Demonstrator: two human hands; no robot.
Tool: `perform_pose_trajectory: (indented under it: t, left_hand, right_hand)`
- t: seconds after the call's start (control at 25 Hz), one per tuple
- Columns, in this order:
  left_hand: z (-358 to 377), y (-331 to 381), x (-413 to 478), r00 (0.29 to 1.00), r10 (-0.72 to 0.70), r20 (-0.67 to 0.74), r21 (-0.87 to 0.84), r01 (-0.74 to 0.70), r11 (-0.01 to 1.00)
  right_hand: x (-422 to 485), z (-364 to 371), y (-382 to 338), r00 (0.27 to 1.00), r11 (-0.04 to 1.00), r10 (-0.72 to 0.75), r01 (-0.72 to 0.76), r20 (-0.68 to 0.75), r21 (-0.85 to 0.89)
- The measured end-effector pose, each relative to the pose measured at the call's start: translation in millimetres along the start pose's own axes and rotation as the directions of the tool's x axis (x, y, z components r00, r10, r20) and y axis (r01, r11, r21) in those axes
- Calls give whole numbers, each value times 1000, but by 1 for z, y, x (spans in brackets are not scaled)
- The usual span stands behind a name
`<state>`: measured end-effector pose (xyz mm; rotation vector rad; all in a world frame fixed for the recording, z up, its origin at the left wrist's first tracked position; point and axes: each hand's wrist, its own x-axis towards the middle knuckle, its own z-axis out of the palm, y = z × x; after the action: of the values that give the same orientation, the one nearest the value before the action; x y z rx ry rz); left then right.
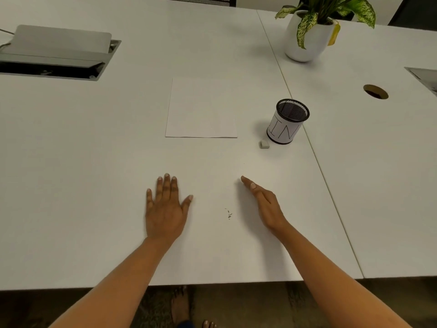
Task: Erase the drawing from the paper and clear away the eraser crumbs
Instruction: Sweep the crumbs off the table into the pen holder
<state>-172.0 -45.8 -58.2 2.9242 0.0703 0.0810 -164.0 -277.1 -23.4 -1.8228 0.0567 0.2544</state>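
Observation:
A blank white sheet of paper [202, 108] lies flat in the middle of the white table [94, 162]; I see no marks on it. A small pale eraser [264, 144] rests to its right, beside a black mesh cup [287, 121]. A little cluster of dark eraser crumbs [229, 213] sits on the table between my hands. My left hand [165, 209] lies palm down, fingers spread, left of the crumbs. My right hand [263, 204] stands on its edge with straight fingers, just right of the crumbs. Neither hand holds anything.
The mesh cup wears a white paper band with letters. A potted plant [307, 36] stands at the back right. An open cable box with a grey lid [56, 53] is at the back left. A round cable hole [375, 91] and a table seam [319, 162] lie to the right. The table's front edge [212, 284] is near me.

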Motion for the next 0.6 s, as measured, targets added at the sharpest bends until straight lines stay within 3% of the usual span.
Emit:
perform_pose_trajectory:
  t: [0.28,0.36,0.44,0.48,0.6]
  left_hand:
    - [11,70,-55,974,184,133,-97,-172,980]
    - [8,80,-62,965,239,111,-274,-202,940]
    - [-3,76,-60,945,271,184,-534,-135,834]
    - [-9,71,-57,956,251,148,-580,-122,805]
    - [-6,47,-41,1000,24,9,-335,-20,942]
  right_hand:
    - [-15,2,9,1000,999,3,-3,-1,33]
    - [-17,0,9,1000,997,-4,4,-8,83]
    - [-15,-3,8,999,990,-8,13,-35,139]
    - [-13,-3,7,999,990,-3,9,-46,141]
    - [-9,0,6,1000,1000,1,-1,-11,20]
